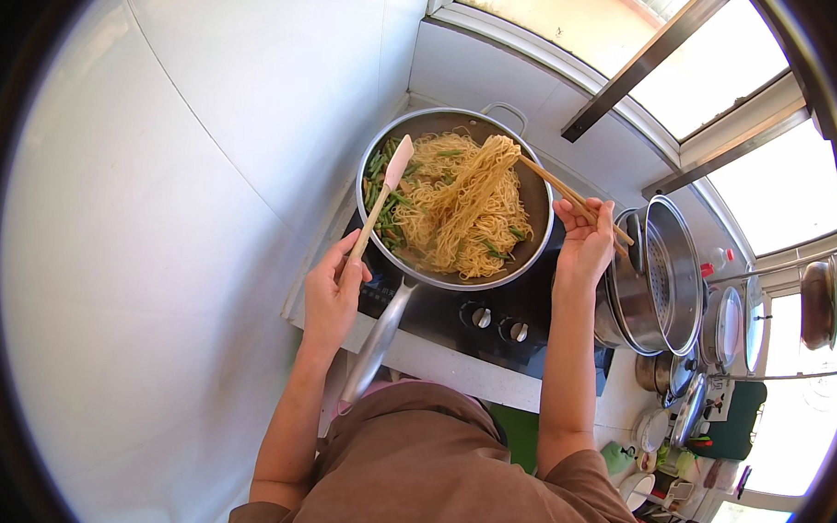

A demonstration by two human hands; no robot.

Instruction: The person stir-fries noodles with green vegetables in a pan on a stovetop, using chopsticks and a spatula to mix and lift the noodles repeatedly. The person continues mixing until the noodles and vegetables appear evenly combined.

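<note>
A large frying pan (461, 285) stands on the black gas stove (427, 309) with noodles (451, 219) and cut green beans (379, 187) in it. My left hand (338, 288) holds the wooden handle of a spatula (396, 165); its pale pink blade is over the beans at the pan's left side. In my right hand (587, 238) is a pair of wooden chopsticks (557, 182), and their tips grip a raised bundle of noodles (494, 158) at the pan's upper right. The pan's metal handle (378, 342) points towards me, below my left hand.
A tall stainless-steel steamer pot (657, 274) stands just right of my right hand. Two stove knobs (500, 324) are at the front. A white wall (182, 235) rises close on the left; the window and its metal bars (650, 53) are beyond. Lidded pots (664, 374) stand further right.
</note>
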